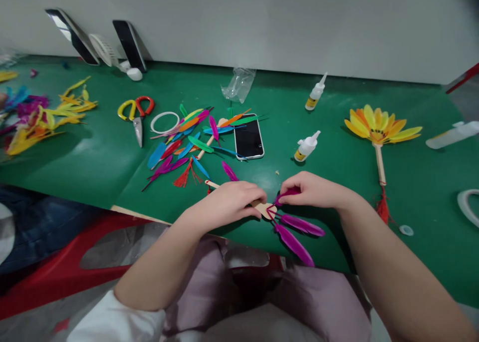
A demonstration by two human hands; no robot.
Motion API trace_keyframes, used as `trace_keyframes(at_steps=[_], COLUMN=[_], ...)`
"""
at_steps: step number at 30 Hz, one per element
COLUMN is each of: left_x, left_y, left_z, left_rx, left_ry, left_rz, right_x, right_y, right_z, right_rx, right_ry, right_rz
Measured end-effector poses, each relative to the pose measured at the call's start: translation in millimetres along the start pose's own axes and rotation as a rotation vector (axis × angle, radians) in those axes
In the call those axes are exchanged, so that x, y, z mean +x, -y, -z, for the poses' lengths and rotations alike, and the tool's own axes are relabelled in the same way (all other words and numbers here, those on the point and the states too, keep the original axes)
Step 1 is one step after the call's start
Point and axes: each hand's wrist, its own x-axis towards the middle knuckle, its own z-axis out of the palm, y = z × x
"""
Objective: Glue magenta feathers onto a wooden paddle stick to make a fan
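Observation:
My left hand (239,202) is closed around a wooden fan handle (266,210) with a rounded, wider end, just over the table's near edge. Magenta feathers spread from that end: one feather (302,225) points right and another feather (294,245) points down to the right. Pinched in my right hand (309,189) is a third magenta feather (286,196), its base at the wooden end. The far end of the handle shows left of my left hand, with a bit of red tassel below it.
Loose coloured feathers (179,147) lie left, beside a smartphone (249,137), scissors (138,117) and a white ring (165,123). Two glue bottles (307,146) stand ahead. A finished-looking yellow feather fan (379,165) lies right, near a tape roll (469,207). Yellow feathers (45,127) sit far left.

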Motion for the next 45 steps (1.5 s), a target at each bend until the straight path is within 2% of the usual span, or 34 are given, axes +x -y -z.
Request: trace_keyframes(at_steps=[45], left_x=[0.1], left_y=[1.6], left_z=[-3.5], left_rx=[0.032], left_ry=[-0.049], left_rz=[-0.015], right_x=[-1.3], right_y=[2.1], right_z=[1.8], right_rx=[-0.071], right_ry=[-0.002], right_rz=[-0.020])
